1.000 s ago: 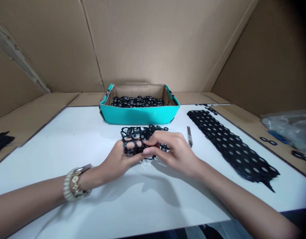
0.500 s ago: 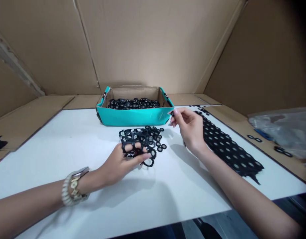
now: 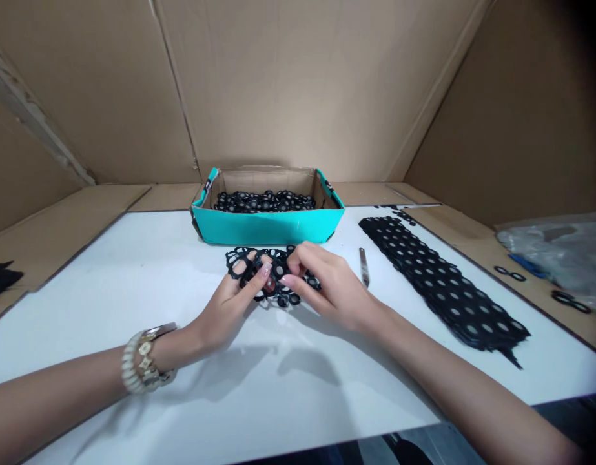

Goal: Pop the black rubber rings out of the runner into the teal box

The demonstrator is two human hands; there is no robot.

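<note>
My left hand [image 3: 225, 313] is closed on a black perforated sheet [image 3: 236, 259], a web with large round holes, its thumb pressed on top. My right hand [image 3: 331, 281] is at the sheet's right side, its thumb and fingers pinching a small black ring with a pale centre [image 3: 279, 270]. Loose black rings [image 3: 294, 299] lie on the table just below and behind both hands, partly hidden by them. Beyond stands a turquoise cardboard box [image 3: 268, 226] with many such rings inside.
A stack of black sheets with pale dots [image 3: 438, 281] lies to the right. Between it and my right hand is a slim metal tool [image 3: 363, 266]. Black ring pairs [image 3: 509, 273] and a clear plastic bag [image 3: 564, 252] sit at the right edge. Cardboard walls [image 3: 298, 84] surround the white table.
My right hand has come from beside the box's right corner down and left to the sheet. My left hand has shifted slightly, still holding it. The metal tool has come into view.
</note>
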